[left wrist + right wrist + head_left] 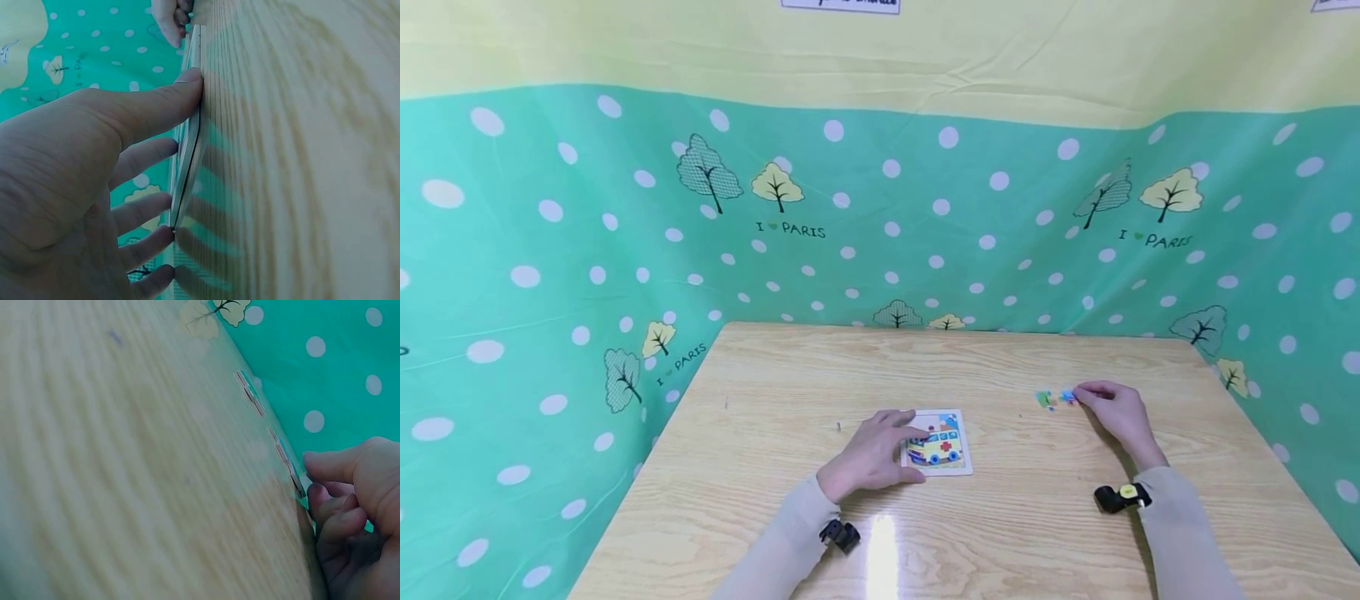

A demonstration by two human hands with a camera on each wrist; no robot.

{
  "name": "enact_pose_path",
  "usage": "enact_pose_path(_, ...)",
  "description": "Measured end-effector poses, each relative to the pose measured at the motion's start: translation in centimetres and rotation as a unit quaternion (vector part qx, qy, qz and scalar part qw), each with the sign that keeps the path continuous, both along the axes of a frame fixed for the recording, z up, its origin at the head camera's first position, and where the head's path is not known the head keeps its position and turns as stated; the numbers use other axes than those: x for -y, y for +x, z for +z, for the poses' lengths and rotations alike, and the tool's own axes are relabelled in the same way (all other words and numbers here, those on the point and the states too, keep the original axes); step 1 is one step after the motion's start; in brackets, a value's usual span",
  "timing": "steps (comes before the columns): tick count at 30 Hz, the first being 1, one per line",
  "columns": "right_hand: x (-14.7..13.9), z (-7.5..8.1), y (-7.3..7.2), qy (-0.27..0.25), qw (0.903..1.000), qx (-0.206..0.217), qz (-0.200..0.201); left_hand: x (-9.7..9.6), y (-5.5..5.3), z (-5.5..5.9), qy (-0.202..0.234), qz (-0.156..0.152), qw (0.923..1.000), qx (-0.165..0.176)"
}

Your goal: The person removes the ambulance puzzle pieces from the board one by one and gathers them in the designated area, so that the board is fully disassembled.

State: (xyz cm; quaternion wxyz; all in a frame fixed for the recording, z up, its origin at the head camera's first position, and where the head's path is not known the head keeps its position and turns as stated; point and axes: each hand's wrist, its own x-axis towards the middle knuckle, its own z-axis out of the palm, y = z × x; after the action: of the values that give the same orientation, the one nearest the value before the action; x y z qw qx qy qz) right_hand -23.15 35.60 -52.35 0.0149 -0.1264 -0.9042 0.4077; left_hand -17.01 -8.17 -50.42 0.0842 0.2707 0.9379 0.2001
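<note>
A square jigsaw puzzle board (967,458) with a white frame and a yellow ambulance picture lies on the table. My left hand (872,450) holds it at its left side, the thumb along the near edge and the index finger reaching over the picture. In the left wrist view the thumb (181,84) meets the board's edge. Farther right, my right hand (1116,412) pinches a small blue puzzle piece (1067,397) between thumb and fingertips, low at the tabletop. Beside it lies a green puzzle piece (1045,401). My fingers partly hide the pinched piece.
The wooden table (1000,542) carries a tiny dark bit (838,427) left of the board. Behind and on both sides hangs a green dotted curtain (880,208), meeting the table's far edge. Small cameras are strapped to both wrists.
</note>
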Motion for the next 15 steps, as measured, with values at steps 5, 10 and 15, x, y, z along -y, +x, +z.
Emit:
enact_pose_path(5, 0.5, 0.4, 0.3, -0.009, 0.9999, -0.011, -0.006, 0.1, 0.1, -0.1, 0.004, 0.004, 1.0, 0.001)
enact_pose_path(10, 1.5, 0.8, 0.7, -0.036, 0.9987, -0.033, -0.014, 0.2, 0.2, -0.1, 0.006, 0.006, 1.0, 0.003)
enact_pose_path(15, 3.1, 1.3, 0.9, -0.042, 0.9972, -0.059, -0.018, 0.1, 0.1, -0.3, 0.008, 0.004, 1.0, 0.0)
